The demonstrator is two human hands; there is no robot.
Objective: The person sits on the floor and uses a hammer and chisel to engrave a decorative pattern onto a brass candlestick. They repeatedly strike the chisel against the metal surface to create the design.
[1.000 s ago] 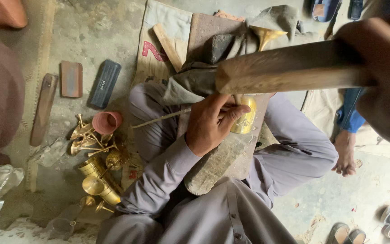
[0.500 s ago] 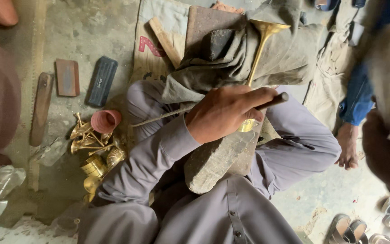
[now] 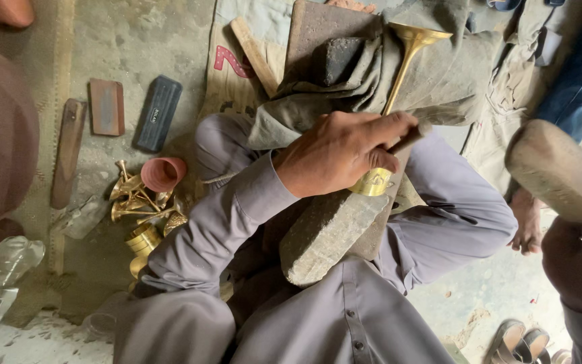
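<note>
Centrally, slender brass trumpet-shaped goblet (image 3: 399, 81) in left hand (image 3: 338, 152)

Left hand (image 3: 341, 154) is seen at frame centre, fingers (image 3: 389, 127) curled tight in a closed grip, knuckles turned up, thumb side toward the right. Its grey-sleeved forearm is extended from lower left. Right hand (image 3: 577, 259) is seen at the right edge, blurred, fisted, partly cut off.
</note>
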